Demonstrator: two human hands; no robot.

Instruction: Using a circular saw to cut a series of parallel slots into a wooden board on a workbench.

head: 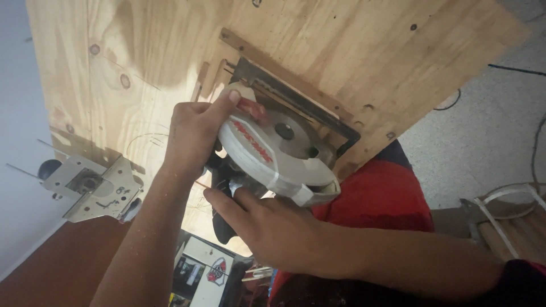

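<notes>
A circular saw (273, 156) with a white blade guard and red lettering is mounted in a dark metal frame (298, 102) set into a plywood board (352, 51). My left hand (193, 136) grips the saw's upper left side, with the thumb pressed on the guard's rim beside a red part (252, 108). My right hand (267, 227) reaches in from the lower right, fingers under the saw's dark body, touching it. The round blade centre (284, 132) shows through the guard.
A grey metal bracket with screws (94, 187) is fixed to the board at the left. Red cloth (381, 196) lies under the board's edge. White straps and wood pieces (512, 216) lie at the right on a speckled floor (483, 131). Cables run across it.
</notes>
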